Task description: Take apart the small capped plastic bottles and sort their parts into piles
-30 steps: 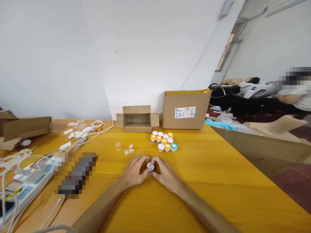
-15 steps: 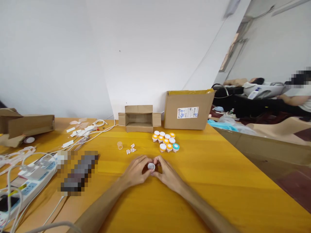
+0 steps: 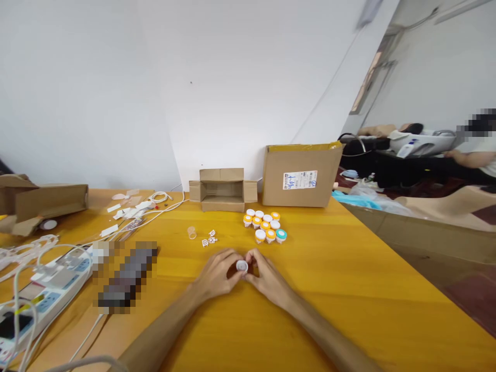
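Small round piece [image 3: 242, 266] pinched by fingers of left hand [image 3: 217, 274] and right hand [image 3: 268, 275]; two-handed handling seemingly in hand; steady pinch called for.

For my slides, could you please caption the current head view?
Left hand and right hand hold a small pale round piece near white-, orange- and teal-topped pieces on a wooden table.

looks like a makeshift workshop tbh, wooden counter [image 3: 349, 289], taped cardboard box [image 3: 302, 178], batch of 11 matching capped pieces [image 3: 265, 226], cable-cluttered power strip [image 3: 48, 301]
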Motion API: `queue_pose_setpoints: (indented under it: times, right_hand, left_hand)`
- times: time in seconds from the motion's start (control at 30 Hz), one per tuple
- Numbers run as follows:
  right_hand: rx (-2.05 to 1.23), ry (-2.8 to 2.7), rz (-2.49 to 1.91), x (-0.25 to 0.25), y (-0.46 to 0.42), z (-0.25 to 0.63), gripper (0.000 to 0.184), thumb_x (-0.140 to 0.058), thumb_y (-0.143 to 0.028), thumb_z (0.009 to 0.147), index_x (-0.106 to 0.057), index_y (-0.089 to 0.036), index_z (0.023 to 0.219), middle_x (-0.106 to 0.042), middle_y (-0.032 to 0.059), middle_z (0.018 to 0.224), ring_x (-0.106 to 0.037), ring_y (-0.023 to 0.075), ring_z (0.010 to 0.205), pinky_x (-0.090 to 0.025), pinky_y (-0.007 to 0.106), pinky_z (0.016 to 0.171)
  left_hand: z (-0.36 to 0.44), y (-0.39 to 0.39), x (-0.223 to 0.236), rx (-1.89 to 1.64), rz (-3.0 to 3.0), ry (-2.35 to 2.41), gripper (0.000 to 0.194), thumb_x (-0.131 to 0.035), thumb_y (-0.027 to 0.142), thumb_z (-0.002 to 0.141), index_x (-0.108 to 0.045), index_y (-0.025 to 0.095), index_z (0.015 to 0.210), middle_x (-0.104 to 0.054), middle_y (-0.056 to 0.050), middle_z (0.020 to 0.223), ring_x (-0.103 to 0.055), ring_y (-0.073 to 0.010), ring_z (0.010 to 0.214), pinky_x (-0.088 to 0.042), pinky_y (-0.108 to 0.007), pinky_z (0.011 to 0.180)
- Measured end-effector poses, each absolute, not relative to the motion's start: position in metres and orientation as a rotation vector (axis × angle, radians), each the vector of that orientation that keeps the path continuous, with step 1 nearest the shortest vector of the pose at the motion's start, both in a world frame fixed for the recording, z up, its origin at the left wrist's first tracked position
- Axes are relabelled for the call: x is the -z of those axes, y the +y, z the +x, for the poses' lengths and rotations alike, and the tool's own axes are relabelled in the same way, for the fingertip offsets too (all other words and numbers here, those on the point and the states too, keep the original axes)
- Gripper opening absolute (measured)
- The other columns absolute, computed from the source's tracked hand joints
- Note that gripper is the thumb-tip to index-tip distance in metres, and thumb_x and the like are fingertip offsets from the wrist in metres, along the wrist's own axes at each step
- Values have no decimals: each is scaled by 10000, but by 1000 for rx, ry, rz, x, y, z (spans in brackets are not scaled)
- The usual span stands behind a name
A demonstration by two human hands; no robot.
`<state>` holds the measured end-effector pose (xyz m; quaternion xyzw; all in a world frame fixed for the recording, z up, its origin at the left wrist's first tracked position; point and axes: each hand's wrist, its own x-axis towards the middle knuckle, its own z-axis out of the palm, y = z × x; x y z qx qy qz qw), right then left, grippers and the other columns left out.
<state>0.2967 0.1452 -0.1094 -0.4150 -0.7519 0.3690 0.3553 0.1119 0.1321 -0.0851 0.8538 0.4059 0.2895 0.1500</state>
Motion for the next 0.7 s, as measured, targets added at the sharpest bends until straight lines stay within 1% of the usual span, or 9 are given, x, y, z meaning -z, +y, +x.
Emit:
queue_pose_setpoints:
  times: [0.2,0.33,0.5,0.7]
  right_hand:
    - [-1004,-1941,-1077,110,146,296,198,-625,-235,770,-453,-249,867,-593,-13,875,-556,193,808,-460,322,773]
    - [-1008,-1948,-1059,111,147,296,212,-636,-204,759,-462,-245,874,-603,-11,894,-562,189,839,-459,320,802]
    - [-996,-1961,-1043,110,147,297,199,-658,-212,779,-491,-243,883,-624,2,913,-574,195,875,-462,328,823]
    - [-988,-1978,-1054,111,147,297,182,-663,-217,790,-504,-242,874,-630,5,923,-580,201,882,-468,334,826]
  left_hand:
    - [111,132,83,-921,2436,1197,100,-559,242,915,-632,226,982,-691,-36,933,-643,-182,860,-498,-282,802]
    - [103,136,80,-987,2504,1245,117,-540,263,919,-625,229,990,-692,-42,920,-647,-192,860,-512,-308,815]
    - [84,148,73,-1055,2612,1397,157,-481,286,940,-610,236,1014,-698,-61,985,-646,-223,952,-497,-368,902]
    - [59,160,64,-1105,2660,1607,124,-493,240,916,-610,232,960,-693,-66,905,-637,-234,877,-493,-371,823]
